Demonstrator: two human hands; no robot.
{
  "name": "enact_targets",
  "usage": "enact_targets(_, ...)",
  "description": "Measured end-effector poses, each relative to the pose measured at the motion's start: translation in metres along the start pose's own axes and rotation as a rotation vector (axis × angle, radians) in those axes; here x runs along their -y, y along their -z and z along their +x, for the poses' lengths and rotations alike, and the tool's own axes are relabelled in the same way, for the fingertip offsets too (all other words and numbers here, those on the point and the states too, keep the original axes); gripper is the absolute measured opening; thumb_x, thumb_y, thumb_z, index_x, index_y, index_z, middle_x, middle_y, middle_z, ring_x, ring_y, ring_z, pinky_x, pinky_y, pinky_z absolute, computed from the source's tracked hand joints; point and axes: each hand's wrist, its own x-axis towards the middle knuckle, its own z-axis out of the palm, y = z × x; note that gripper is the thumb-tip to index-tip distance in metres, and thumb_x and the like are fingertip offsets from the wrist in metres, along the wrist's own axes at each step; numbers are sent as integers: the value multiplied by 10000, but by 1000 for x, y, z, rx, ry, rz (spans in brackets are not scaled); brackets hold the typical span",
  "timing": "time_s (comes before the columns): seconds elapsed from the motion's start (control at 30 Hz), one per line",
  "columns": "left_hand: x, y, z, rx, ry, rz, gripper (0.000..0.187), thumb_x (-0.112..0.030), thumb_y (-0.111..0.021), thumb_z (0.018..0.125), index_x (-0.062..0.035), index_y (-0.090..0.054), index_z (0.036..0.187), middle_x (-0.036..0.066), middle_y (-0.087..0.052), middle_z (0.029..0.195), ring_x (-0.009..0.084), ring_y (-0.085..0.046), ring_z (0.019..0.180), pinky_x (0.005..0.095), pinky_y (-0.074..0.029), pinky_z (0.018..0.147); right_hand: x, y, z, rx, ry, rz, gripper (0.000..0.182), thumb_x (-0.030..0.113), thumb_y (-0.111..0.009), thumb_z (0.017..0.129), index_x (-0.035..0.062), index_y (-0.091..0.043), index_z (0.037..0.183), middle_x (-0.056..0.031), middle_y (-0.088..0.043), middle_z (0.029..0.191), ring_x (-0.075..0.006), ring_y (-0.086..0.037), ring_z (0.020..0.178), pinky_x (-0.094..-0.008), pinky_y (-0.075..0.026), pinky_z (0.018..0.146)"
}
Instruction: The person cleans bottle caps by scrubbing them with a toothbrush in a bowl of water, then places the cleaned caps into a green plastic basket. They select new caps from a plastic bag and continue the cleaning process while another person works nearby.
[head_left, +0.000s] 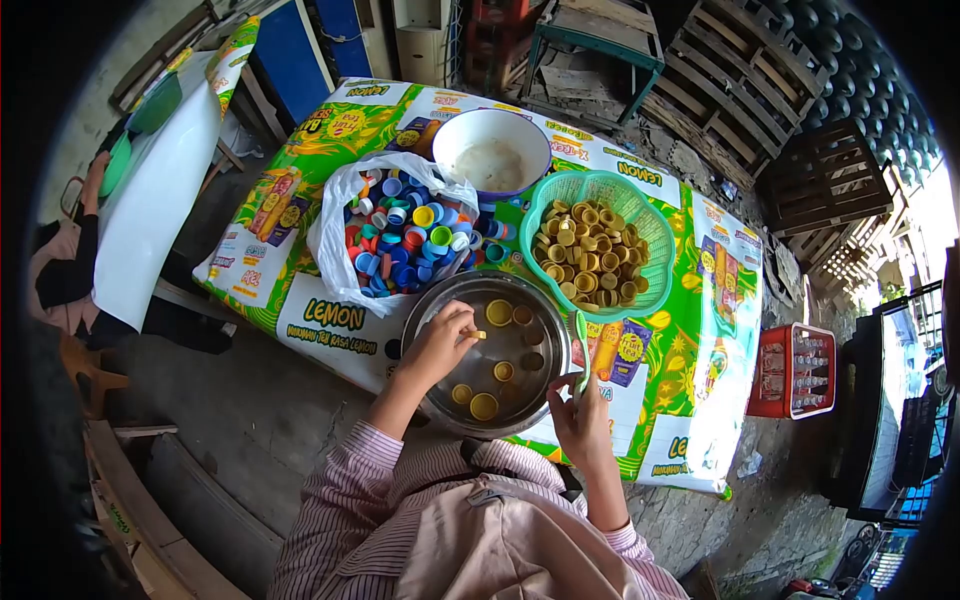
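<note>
A round metal basin (487, 365) holds several yellow and brownish caps, some looking submerged in water. Over its left side, my left hand (440, 343) pinches a small yellow cap (477, 334). At the right rim, my right hand (582, 420) is closed on the handle of a green and white brush (581, 345), held upright. Behind the basin, a green plastic basket (655, 262) is filled with yellow-brown caps (590, 250). To the left of the basket, a white plastic bag (335, 235) bulges with blue, red, green and white caps (405, 235).
A white enamel bowl (492, 150) stands at the back of the lemon-print tablecloth (725, 400). Beyond are a green-framed table (600, 35), wooden pallets (735, 75) and a red bottle crate (792, 370). Another person's hand (97, 180) shows at far left.
</note>
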Motion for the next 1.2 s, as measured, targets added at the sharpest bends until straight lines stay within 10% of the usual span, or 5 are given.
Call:
enact_targets(0.27,-4,3,-11,125,466,-822,176,-49,-636,821,4,-486,895,137,-612,1016,173,-637,875,253,-536,697,0,-13,0,90,-12,18,203,32,-583,817,-25,-442,951,-178,-544,695,-296,-557,550,-363,-416,493)
enact_targets(0.57,-14,9,-18,106,366,-1053,271,-50,-682,784,-20,-497,980,59,-586,960,141,-611,905,261,-522,774,7,-22,-1,192,56,-44,333,47,-529,853,-12,-479,1177,-256,-593,926,-405,-603,795,-409,-478,636)
enact_targets(1.2,-16,19,-20,81,249,-639,307,-74,-761,706,-21,-532,903,18,-607,849,85,-604,806,223,-510,727,-4,-23,-12,227,35,-106,518,18,-485,868,178,-388,1351,-220,-581,825,-375,-592,684,-386,-470,619)
